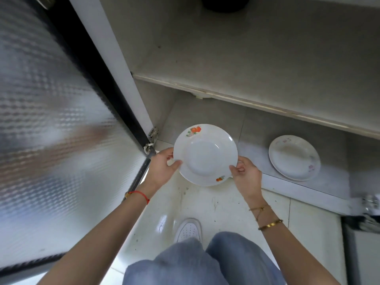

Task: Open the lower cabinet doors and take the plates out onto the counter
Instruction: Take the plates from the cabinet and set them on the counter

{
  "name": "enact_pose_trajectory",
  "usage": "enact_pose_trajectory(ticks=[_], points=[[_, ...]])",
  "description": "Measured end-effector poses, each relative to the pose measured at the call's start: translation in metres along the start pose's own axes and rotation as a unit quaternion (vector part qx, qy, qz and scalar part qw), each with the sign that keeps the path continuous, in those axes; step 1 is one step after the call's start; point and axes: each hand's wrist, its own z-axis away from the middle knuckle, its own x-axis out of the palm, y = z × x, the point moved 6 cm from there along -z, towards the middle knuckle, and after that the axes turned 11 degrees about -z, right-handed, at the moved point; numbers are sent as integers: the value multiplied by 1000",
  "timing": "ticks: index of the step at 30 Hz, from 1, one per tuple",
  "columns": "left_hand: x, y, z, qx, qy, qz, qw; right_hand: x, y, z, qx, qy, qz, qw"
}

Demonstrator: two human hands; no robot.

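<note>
A white plate with orange fruit prints is held level in front of the open lower cabinet. My left hand grips its left rim, thumb on top. My right hand grips its right rim the same way. A second white plate with faint pink flowers lies flat on the cabinet's bottom shelf, to the right of the held plate. The frosted-glass cabinet door stands swung open on the left.
An upper shelf spans the cabinet, with a dark round object at its back. Door hinges sit by my left hand. Pale floor tiles, my white shoe and my jeans are below. Another door's hinge shows at right.
</note>
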Motion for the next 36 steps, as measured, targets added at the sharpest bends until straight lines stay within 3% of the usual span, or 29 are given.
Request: enact_pose_trajectory(ticks=[8, 19, 28, 36], points=[[-89, 71, 73, -29, -9, -9, 1000, -61, -99, 62, 23, -28, 26, 999], [-276, 238, 213, -61, -34, -31, 997, -206, -298, 195, 59, -62, 4, 996], [-411, 361, 311, -66, 0, -21, 998, -317, -466, 276, 14, -85, 1, 996], [-471, 427, 352, -66, 31, 23, 997, -369, -539, 306, -22, -75, -9, 997]])
